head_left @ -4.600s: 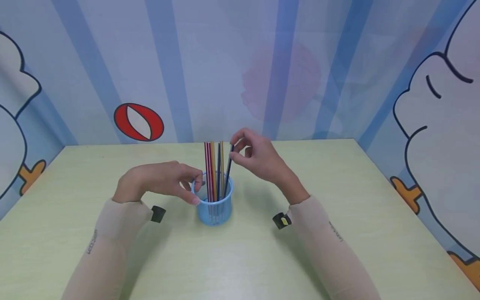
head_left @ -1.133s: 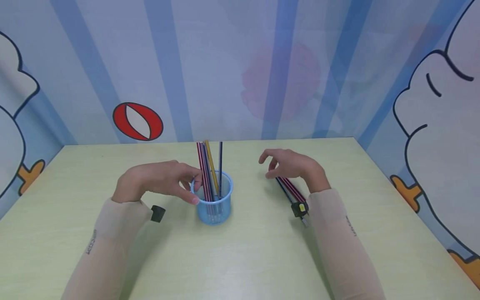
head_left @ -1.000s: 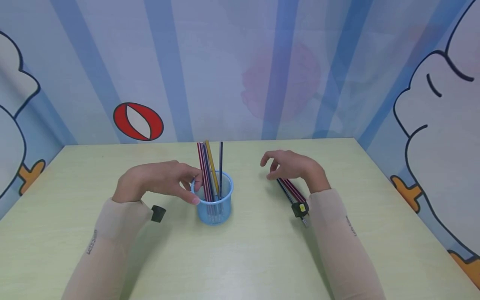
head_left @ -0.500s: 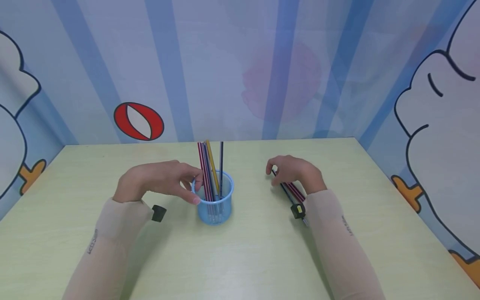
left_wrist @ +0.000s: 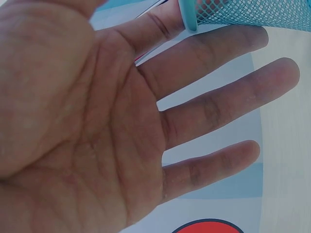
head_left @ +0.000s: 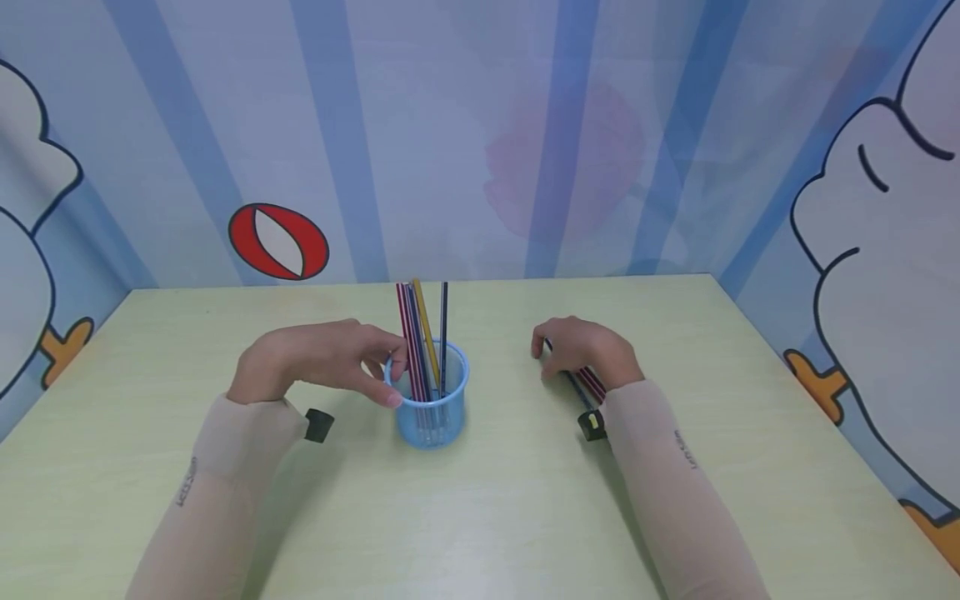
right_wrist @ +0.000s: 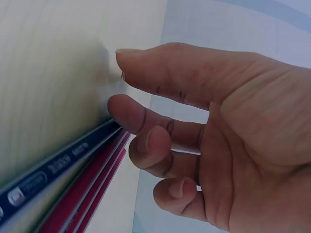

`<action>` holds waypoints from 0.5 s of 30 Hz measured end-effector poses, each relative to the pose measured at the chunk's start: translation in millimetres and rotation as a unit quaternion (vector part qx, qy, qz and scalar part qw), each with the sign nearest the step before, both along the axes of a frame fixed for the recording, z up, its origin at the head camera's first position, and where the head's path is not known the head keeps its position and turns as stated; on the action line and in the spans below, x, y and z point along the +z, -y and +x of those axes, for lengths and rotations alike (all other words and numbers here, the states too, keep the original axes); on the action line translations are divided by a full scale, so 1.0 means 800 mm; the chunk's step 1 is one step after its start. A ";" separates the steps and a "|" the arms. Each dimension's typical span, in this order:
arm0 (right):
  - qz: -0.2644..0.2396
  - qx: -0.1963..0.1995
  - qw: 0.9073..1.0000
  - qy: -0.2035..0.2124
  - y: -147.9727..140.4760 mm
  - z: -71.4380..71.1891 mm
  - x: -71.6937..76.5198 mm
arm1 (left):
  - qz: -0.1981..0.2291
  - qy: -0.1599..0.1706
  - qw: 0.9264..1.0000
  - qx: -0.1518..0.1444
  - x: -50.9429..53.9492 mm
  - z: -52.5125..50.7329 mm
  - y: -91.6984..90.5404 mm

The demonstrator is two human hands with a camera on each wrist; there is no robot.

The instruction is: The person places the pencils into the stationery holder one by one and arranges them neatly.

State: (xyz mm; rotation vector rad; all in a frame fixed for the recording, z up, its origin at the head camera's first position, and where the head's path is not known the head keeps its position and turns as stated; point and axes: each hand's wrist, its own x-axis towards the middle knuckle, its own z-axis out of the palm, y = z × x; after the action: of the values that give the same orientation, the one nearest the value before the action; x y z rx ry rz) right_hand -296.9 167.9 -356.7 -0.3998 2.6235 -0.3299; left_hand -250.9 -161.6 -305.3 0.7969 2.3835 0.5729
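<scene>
A light blue mesh pencil cup (head_left: 431,429) stands upright on the table, holding several upright striped pencils (head_left: 408,329), a yellow pencil (head_left: 425,321) and a dark pencil (head_left: 444,333). My left hand (head_left: 330,354) pinches its rim between thumb and index finger; the other fingers stretch out along the outside in the left wrist view. To the right, my right hand (head_left: 577,346) is low over pencils lying on the table. In the right wrist view, its index fingertip is at the end of a dark blue pencil (right_wrist: 58,167), the thumb apart from it. Red striped pencils (right_wrist: 92,194) lie alongside.
The pale wooden table (head_left: 480,525) meets a blue striped backdrop (head_left: 450,150) at its far edge. Black wrist cameras, such as the right one (head_left: 592,425), stick out from both sleeves; the right one partly covers the lying pencils.
Earlier my right hand gripped a dark pencil in the cup. It has since moved right and, in the last second, sunk to the lying pencils. My left hand stays on the rim.
</scene>
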 end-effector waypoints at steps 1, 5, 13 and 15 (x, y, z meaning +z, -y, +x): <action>0.000 -0.001 1.000 -0.001 0.000 0.000 0.000 | 0.000 0.000 1.000 0.000 0.000 0.000 0.000; 0.011 0.000 1.000 -0.011 0.002 0.000 -0.001 | 0.000 -0.001 1.000 0.000 0.000 0.000 0.000; 0.021 0.001 1.000 -0.022 0.004 0.000 0.001 | -0.001 0.002 1.000 0.001 -0.001 -0.001 0.000; 0.016 0.000 1.000 -0.024 0.002 0.001 0.002 | -0.003 0.002 1.000 0.003 -0.001 -0.002 0.000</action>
State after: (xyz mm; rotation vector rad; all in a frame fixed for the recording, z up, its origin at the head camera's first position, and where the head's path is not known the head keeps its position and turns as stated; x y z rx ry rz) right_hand -295.7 166.1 -355.1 -0.4016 2.6726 -0.2808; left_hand -252.1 -161.3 -306.3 0.7869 2.3834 0.5694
